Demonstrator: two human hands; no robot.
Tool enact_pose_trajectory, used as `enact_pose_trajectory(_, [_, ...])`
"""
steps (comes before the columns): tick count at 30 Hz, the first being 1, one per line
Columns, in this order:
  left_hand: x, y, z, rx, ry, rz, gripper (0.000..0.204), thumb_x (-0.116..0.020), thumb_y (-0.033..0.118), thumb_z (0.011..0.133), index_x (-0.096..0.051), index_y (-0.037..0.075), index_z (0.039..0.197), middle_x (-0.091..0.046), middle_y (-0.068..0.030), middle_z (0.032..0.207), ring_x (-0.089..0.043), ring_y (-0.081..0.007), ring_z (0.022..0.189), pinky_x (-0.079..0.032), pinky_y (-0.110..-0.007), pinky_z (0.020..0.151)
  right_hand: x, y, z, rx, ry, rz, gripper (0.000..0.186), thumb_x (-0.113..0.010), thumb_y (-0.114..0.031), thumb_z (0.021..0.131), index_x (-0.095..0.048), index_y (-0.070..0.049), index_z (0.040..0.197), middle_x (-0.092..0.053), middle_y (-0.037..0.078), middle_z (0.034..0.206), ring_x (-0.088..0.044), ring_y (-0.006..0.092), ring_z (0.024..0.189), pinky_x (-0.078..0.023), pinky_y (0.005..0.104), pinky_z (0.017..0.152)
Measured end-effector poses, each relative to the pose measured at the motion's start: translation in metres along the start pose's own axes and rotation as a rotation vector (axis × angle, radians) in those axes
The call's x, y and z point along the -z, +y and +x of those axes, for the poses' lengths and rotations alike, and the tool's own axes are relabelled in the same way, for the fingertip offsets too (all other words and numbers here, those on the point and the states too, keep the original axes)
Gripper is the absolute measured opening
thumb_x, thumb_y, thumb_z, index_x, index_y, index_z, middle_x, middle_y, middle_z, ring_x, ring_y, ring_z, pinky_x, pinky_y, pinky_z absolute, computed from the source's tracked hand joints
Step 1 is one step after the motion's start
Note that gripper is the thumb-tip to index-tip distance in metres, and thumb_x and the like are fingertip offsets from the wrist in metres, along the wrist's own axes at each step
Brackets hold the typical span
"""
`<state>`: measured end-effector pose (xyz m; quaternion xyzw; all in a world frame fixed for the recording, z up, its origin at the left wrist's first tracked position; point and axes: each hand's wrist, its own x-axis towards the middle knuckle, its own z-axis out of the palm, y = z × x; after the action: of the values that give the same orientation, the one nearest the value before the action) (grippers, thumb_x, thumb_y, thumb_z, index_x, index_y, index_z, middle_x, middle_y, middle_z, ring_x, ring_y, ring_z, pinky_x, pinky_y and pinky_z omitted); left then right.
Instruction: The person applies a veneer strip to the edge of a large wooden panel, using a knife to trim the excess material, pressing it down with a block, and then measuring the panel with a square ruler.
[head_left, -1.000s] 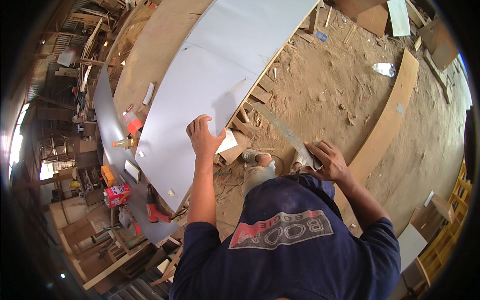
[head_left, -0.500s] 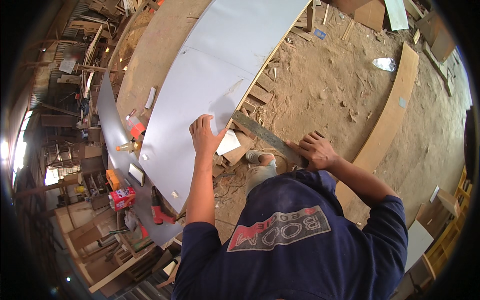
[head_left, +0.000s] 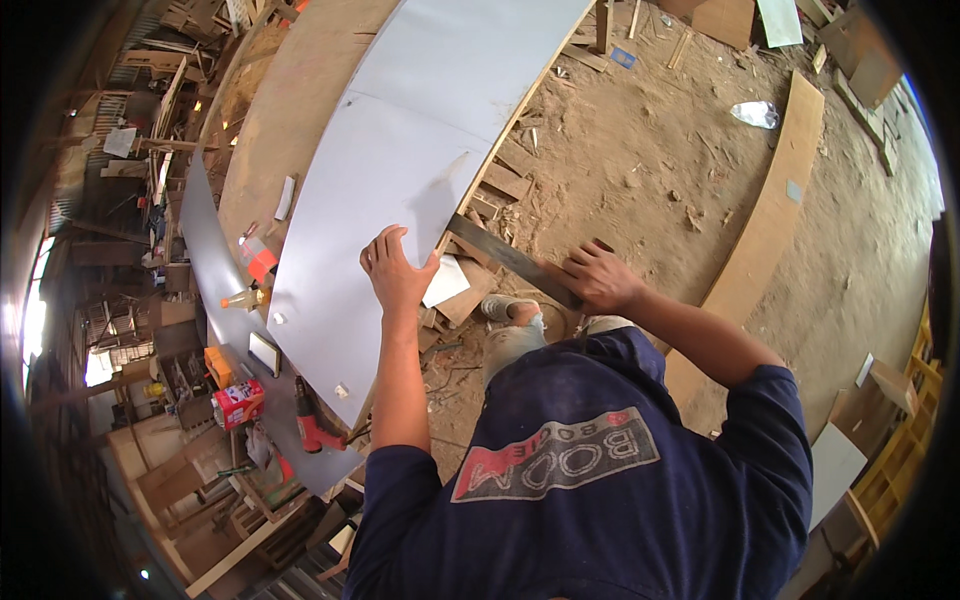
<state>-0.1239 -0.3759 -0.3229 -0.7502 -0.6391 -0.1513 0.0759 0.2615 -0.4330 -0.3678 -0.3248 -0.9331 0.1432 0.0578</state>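
Observation:
A long panel with a pale grey-blue face (head_left: 350, 190) runs from the upper middle down to the lower left. My left hand (head_left: 397, 275) rests on it by the right edge, thumb and fingers spread. My right hand (head_left: 603, 280) is closed round the near end of a long, flat grey metal file (head_left: 515, 262). The file's far end meets the panel's right edge, just beyond my left hand. Its surface detail is too small to make out, and my fingers hide the gripped end.
Wood offcuts (head_left: 505, 182) and a white piece (head_left: 447, 284) lie below the panel edge. Left of the panel are a red drill (head_left: 315, 432), a small bottle (head_left: 243, 299) and a red box (head_left: 238, 403). A long plywood strip (head_left: 755, 250) and a plastic bottle (head_left: 755, 114) lie on the dirt floor.
My right hand has shifted a little left and up with the file, whose face now looks tilted and narrower. The whole view has drifted slightly; my left hand stays on the panel.

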Motion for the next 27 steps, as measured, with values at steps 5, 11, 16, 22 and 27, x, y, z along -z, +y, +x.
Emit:
enact_pose_trajectory(5, [0.000,-0.004,-0.006,0.008,-0.017,-0.024,0.071,-0.098,0.027,0.072,-0.061,0.012,0.132,-0.066,-0.0078,0.136,-0.059,-0.0313,0.132,-0.040,-0.050,0.117,-0.010,-0.009,0.103,-0.146,0.089,-0.125,0.069,-0.055,-0.020,0.105,-0.038,-0.001,0.169,-0.072,0.012,0.126,-0.064,0.0253,0.121,-0.046,0.0405,0.106])
enact_pose_trajectory(11, [-0.002,-0.006,-0.006,0.017,-0.055,-0.009,0.074,-0.099,0.029,0.073,-0.060,0.012,0.134,-0.066,-0.0089,0.138,-0.059,-0.0328,0.135,-0.040,-0.051,0.118,-0.014,-0.031,0.142,-0.226,0.027,-0.033,0.068,-0.052,-0.018,0.107,-0.036,0.007,0.168,-0.072,0.020,0.136,-0.064,0.0320,0.132,-0.045,0.0434,0.109])
enact_pose_trajectory(16, [0.008,-0.010,-0.008,0.070,-0.138,-0.066,0.076,-0.098,0.034,0.078,-0.059,0.011,0.139,-0.061,-0.0089,0.146,-0.055,-0.0322,0.139,-0.036,-0.051,0.123,-0.020,-0.069,0.080,-0.147,-0.154,0.074,0.069,-0.050,-0.017,0.106,-0.035,0.007,0.169,-0.080,0.016,0.109,-0.074,0.0296,0.112,-0.045,0.0445,0.107])
enact_pose_trajectory(22, [0.016,-0.031,-0.026,0.099,-0.103,-0.146,0.072,-0.093,0.035,0.084,-0.058,0.011,0.142,-0.059,-0.0107,0.148,-0.054,-0.0332,0.142,-0.035,-0.052,0.124,0.023,-0.037,0.094,-0.212,-0.153,0.097,0.076,-0.055,-0.023,0.104,-0.032,0.007,0.169,-0.078,0.013,0.100,-0.075,0.0302,0.097,-0.048,0.0434,0.099])
enact_pose_trajectory(27, [0.016,-0.030,-0.027,0.138,-0.120,-0.161,0.064,-0.088,0.032,0.089,-0.058,0.010,0.141,-0.059,-0.0120,0.149,-0.052,-0.0338,0.145,-0.034,-0.052,0.125,-0.008,-0.026,0.136,-0.278,-0.012,0.030,0.078,-0.057,-0.024,0.104,-0.029,0.005,0.171,-0.078,0.014,0.099,-0.074,0.0311,0.100,-0.051,0.0436,0.099])
